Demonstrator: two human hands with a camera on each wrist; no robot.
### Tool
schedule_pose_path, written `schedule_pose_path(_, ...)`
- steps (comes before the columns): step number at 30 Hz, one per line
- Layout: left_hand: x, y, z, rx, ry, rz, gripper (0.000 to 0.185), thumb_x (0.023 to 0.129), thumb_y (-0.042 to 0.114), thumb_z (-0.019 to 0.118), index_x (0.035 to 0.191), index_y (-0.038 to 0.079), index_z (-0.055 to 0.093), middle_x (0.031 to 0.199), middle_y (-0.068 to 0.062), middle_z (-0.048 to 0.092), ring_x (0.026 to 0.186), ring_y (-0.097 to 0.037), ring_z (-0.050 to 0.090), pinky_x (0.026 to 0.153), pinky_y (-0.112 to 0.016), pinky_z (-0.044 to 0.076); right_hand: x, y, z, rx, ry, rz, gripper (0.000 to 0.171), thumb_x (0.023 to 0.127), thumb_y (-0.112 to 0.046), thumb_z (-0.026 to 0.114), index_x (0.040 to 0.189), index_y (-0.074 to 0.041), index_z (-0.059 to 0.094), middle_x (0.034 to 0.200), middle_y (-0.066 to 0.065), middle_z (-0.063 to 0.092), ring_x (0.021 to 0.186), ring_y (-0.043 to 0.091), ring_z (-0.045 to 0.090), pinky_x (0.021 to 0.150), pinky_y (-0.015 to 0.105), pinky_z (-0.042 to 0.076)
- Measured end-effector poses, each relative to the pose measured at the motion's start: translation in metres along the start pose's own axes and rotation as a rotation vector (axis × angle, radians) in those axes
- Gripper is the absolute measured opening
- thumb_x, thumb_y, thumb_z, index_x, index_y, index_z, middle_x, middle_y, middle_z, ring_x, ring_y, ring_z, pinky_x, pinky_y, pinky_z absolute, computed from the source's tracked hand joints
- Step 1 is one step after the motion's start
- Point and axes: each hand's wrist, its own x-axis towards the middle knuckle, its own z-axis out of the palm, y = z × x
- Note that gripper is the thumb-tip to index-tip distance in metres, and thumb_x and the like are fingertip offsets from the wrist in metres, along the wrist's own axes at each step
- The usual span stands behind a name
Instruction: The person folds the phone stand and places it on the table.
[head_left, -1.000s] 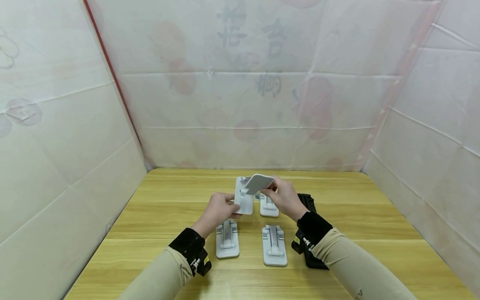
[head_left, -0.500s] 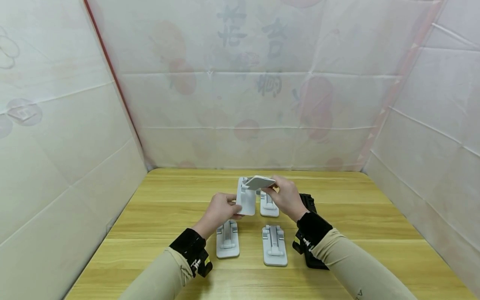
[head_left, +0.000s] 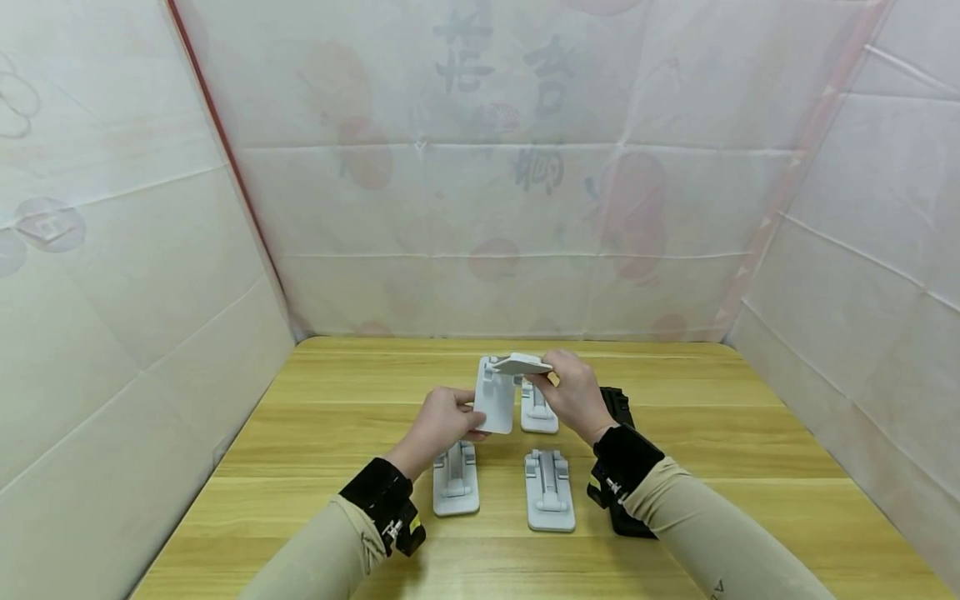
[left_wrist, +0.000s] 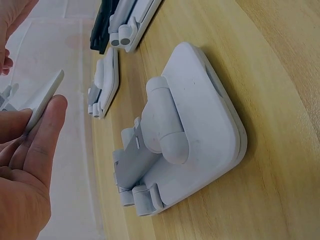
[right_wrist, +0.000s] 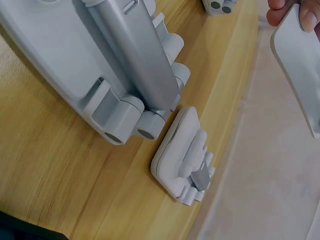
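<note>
A white folding phone stand (head_left: 494, 404) is held up over the table between both hands. My left hand (head_left: 438, 423) grips the lower left edge of its base, thumb in front; in the left wrist view, thumb and fingers pinch the thin base plate (left_wrist: 46, 97). With thumb and fingers my right hand (head_left: 573, 393) pinches the edge of the stand's upper plate (head_left: 519, 363), which is tilted out from the base. The hinge between the two plates is partly covered by the upper plate in the head view.
Three more folded phone stands lie on the wooden table (head_left: 337, 392): a left one (head_left: 455, 482), a right one (head_left: 550, 493) and a far one (head_left: 539, 414). A black object (head_left: 632, 523) lies partly beneath the right forearm. Cloth walls (head_left: 480, 292) enclose the table's back and sides.
The upper plate has tilted to a flatter, more edge-on angle in my right hand. The base has shifted slightly right and nearer with my left hand. The stands on the table stay put.
</note>
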Motion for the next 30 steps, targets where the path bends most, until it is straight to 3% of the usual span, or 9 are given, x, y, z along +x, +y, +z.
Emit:
schedule_pose_path(6, -0.0003, -0.0009, 0.0006, 0.007, -0.003, 0.008, 0.042, 0.094, -0.005, 0.066, 0.135, -0.011, 0.059, 0.116, -0.03, 0.07, 0.084, -0.03, 0.077, 0.075, -0.035, 0.065, 0.0011, 0.0004, 0.0006, -0.026, 0.04, -0.06, 0.018, 0.088, -0.004, 0.079, 0.096, -0.006, 0.063, 0.092, 0.006, 0.066, 0.084, 0.022, 0.059, 0.073, 0.033, 0.05)
schedule_pose_path(14, -0.0006, -0.0005, 0.0017, 0.01, -0.005, -0.004, 0.044, 0.094, -0.004, 0.067, 0.136, -0.011, 0.058, 0.117, -0.029, 0.07, 0.083, -0.03, 0.077, 0.076, -0.037, 0.065, 0.0027, -0.0001, 0.0012, -0.078, 0.098, -0.129, 0.023, 0.084, -0.003, 0.082, 0.092, -0.007, 0.061, 0.087, 0.005, 0.065, 0.079, 0.021, 0.053, 0.074, 0.035, 0.044)
schedule_pose_path(20, -0.0014, 0.0003, 0.0025, 0.014, 0.004, -0.02, 0.045, 0.094, -0.003, 0.067, 0.137, -0.012, 0.057, 0.117, -0.028, 0.07, 0.084, -0.032, 0.077, 0.077, -0.037, 0.065, 0.0013, 0.0022, 0.0038, -0.081, 0.105, -0.128, 0.023, 0.084, -0.003, 0.082, 0.093, -0.006, 0.061, 0.088, 0.006, 0.065, 0.081, 0.023, 0.054, 0.076, 0.036, 0.044)
schedule_pose_path(26, -0.0021, 0.001, 0.0037, -0.045, 0.013, -0.048, 0.047, 0.095, -0.003, 0.066, 0.139, -0.012, 0.055, 0.115, -0.027, 0.071, 0.085, -0.03, 0.076, 0.078, -0.037, 0.065, 0.001, 0.0011, 0.0036, -0.094, 0.091, -0.112, 0.023, 0.084, -0.005, 0.082, 0.095, -0.005, 0.063, 0.088, 0.006, 0.066, 0.082, 0.025, 0.058, 0.079, 0.038, 0.048)
schedule_pose_path(30, -0.0023, -0.0009, 0.001, -0.085, 0.033, -0.065, 0.048, 0.095, -0.004, 0.064, 0.141, -0.012, 0.052, 0.116, -0.028, 0.07, 0.09, -0.036, 0.075, 0.081, -0.04, 0.065, 0.0024, 0.0006, 0.0028, -0.081, 0.094, -0.132, 0.022, 0.083, -0.004, 0.083, 0.096, -0.005, 0.066, 0.089, 0.007, 0.067, 0.082, 0.026, 0.06, 0.078, 0.041, 0.05)
